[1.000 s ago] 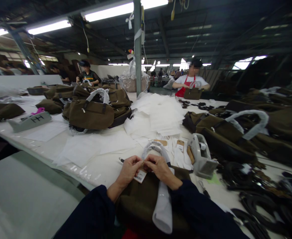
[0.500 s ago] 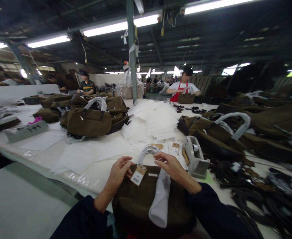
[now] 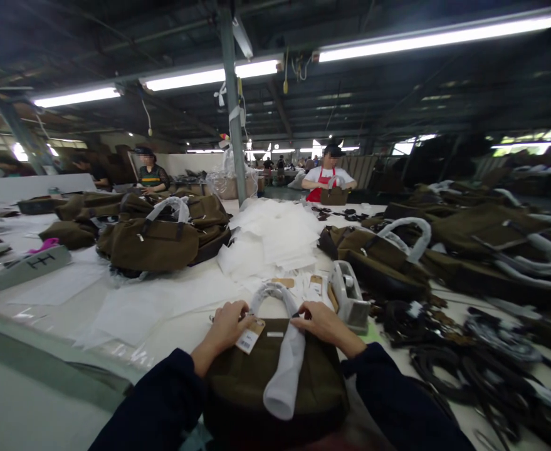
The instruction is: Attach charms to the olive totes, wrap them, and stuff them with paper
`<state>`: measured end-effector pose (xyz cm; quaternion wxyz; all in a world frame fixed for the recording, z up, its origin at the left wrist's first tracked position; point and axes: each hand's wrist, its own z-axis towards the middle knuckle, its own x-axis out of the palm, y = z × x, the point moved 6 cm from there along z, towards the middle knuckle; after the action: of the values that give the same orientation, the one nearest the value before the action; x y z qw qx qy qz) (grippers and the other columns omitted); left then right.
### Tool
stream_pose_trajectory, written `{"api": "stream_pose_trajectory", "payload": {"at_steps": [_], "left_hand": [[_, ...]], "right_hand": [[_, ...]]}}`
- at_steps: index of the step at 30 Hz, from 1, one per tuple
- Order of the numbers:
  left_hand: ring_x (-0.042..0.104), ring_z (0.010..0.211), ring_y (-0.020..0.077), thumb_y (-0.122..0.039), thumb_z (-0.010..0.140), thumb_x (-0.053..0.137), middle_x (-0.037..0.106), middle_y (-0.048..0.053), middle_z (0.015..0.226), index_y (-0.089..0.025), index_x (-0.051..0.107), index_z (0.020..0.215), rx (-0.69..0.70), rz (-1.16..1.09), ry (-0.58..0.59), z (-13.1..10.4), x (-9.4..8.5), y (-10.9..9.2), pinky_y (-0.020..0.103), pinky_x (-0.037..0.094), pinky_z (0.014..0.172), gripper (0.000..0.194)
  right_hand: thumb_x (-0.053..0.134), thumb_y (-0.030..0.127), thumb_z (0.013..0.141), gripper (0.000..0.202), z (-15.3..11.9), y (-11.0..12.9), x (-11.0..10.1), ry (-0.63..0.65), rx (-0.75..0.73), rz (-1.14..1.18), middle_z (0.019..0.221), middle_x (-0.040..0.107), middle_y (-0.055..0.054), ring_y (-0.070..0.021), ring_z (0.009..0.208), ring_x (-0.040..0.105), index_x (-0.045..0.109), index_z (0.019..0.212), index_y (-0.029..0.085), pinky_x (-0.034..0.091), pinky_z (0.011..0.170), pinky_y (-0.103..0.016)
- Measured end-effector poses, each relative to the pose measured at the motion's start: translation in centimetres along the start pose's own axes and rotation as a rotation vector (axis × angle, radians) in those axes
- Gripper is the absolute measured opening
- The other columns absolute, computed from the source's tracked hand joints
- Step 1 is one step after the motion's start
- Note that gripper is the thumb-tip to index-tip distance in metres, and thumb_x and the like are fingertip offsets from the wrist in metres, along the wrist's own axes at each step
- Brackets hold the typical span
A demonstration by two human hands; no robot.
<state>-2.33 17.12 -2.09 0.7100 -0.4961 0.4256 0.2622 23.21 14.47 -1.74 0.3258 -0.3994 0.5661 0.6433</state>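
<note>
An olive-green handbag (image 3: 237,385) with a dark base stands upright right in front of me. Its arched handle (image 3: 271,289) is wrapped in whitish film. My left hand (image 3: 225,327) is closed on the bag's top edge by the left foot of the handle, thumb beside a brown and white barcode tag (image 3: 250,337). At the handle's right foot, my right hand (image 3: 321,322) pinches the bag with thumb and fingers. A white rolled sleeve (image 3: 284,379) hangs down the bag's front below the right fingers. The fingertips behind the bag's edge are partly hidden.
A heap of white paper sheets (image 3: 275,235) lies ahead. Olive bags are piled left (image 3: 150,244) and right (image 3: 373,257). A grey bin (image 3: 349,294) with loose tags beside it and dark coiled straps (image 3: 444,369) are to my right. A co-worker in a red apron (image 3: 329,178) stands across the table.
Both hands have closed in on the feet of the handle; before, their fingers were looser and higher. The view has swung slightly right, so things appear farther left.
</note>
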Motion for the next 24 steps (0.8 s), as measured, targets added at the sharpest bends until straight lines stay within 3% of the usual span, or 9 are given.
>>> {"api": "stream_pose_trajectory", "payload": {"at_steps": [4, 8, 16, 20, 22, 24], "left_hand": [[0.060, 0.075, 0.0218, -0.045, 0.078, 0.061, 0.067, 0.006, 0.083, -0.019, 0.062, 0.089, -0.043, 0.002, 0.077, 1.8, 0.8, 1.0, 0.029, 0.038, 0.063, 0.029], [0.059, 0.074, 0.0220, -0.050, 0.072, 0.067, 0.066, 0.004, 0.079, -0.020, 0.062, 0.082, -0.035, 0.026, 0.091, 2.3, 1.2, 1.2, 0.028, 0.035, 0.062, 0.031], [0.057, 0.083, 0.0222, -0.044, 0.085, 0.055, 0.063, 0.005, 0.085, -0.020, 0.063, 0.089, 0.001, 0.055, -0.140, 0.3, 1.8, 1.0, 0.031, 0.039, 0.075, 0.025], [0.057, 0.084, 0.0222, -0.044, 0.086, 0.055, 0.063, 0.005, 0.084, -0.020, 0.063, 0.089, 0.018, 0.063, -0.185, -0.1, 1.9, 1.1, 0.031, 0.040, 0.076, 0.026], [0.057, 0.084, 0.0222, -0.044, 0.085, 0.057, 0.062, 0.005, 0.083, -0.020, 0.063, 0.089, 0.020, 0.072, -0.191, 0.0, 2.0, 1.2, 0.031, 0.041, 0.076, 0.025], [0.057, 0.083, 0.0221, -0.046, 0.084, 0.057, 0.062, 0.004, 0.083, -0.020, 0.063, 0.088, 0.021, 0.079, -0.193, 0.0, 2.0, 1.3, 0.031, 0.041, 0.076, 0.026]], "right_hand": [[0.067, 0.057, 0.076, 0.046, 0.6, -0.6, 0.7, 0.003, -0.005, 0.035, 0.091, 0.070, -0.009, -0.0223, 0.083, 0.062, 0.070, 0.096, 0.016, 0.041, 0.069, -0.030], [0.069, 0.056, 0.075, 0.042, 0.6, -0.9, 1.5, -0.019, -0.002, 0.067, 0.090, 0.069, -0.008, -0.0209, 0.082, 0.061, 0.070, 0.090, 0.017, 0.041, 0.068, -0.029], [0.063, 0.052, 0.083, 0.036, -1.5, -0.2, 1.6, -0.198, 0.030, 0.063, 0.095, 0.066, -0.008, -0.0227, 0.093, 0.057, 0.068, 0.091, 0.018, 0.041, 0.079, -0.032], [0.066, 0.042, 0.084, 0.032, -2.0, 0.4, 0.2, -0.255, 0.022, 0.083, 0.101, 0.064, -0.010, -0.0240, 0.097, 0.057, 0.066, 0.102, 0.015, 0.042, 0.084, -0.035], [0.067, 0.035, 0.084, 0.032, -2.6, 1.9, -1.3, -0.264, -0.061, 0.098, 0.113, 0.063, -0.011, -0.0248, 0.108, 0.053, 0.065, 0.111, 0.018, 0.040, 0.093, -0.037], [0.066, 0.031, 0.085, 0.028, -3.8, 4.5, -2.6, -0.183, -0.269, 0.139, 0.119, 0.064, -0.007, -0.0240, 0.114, 0.051, 0.067, 0.113, 0.024, 0.037, 0.099, -0.037]]}}
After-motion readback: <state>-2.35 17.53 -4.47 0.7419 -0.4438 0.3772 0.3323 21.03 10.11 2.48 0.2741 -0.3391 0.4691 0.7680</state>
